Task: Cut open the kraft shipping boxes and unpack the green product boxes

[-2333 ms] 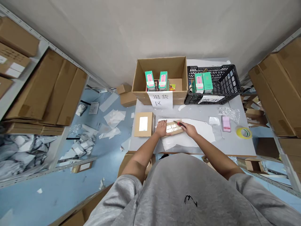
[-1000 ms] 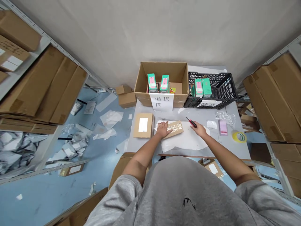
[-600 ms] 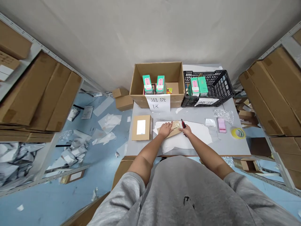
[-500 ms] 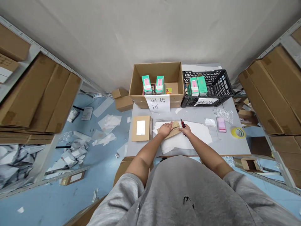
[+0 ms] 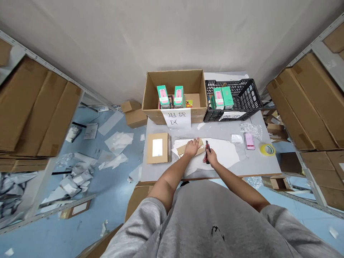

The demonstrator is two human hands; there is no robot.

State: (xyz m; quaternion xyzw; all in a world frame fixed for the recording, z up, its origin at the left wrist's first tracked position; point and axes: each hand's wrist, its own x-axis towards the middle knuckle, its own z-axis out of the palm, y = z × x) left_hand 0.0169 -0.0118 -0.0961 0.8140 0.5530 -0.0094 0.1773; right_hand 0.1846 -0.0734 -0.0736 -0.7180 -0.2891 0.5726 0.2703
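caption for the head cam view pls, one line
Left hand pins a kraft carton while right hand grips a utility knife

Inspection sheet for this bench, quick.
surface: grey table, white sheet spread on it
job's things: kraft mailer on the sheet; red-and-black cutter
clutter: tape roll, bubble wrap, pink packet, labelled box
grippers: left hand flat on the mailer; right hand gripping the cutter
cables: nothing seen
surroundings: carton holding green boxes, black crate, shelved cartons, littered blue floor
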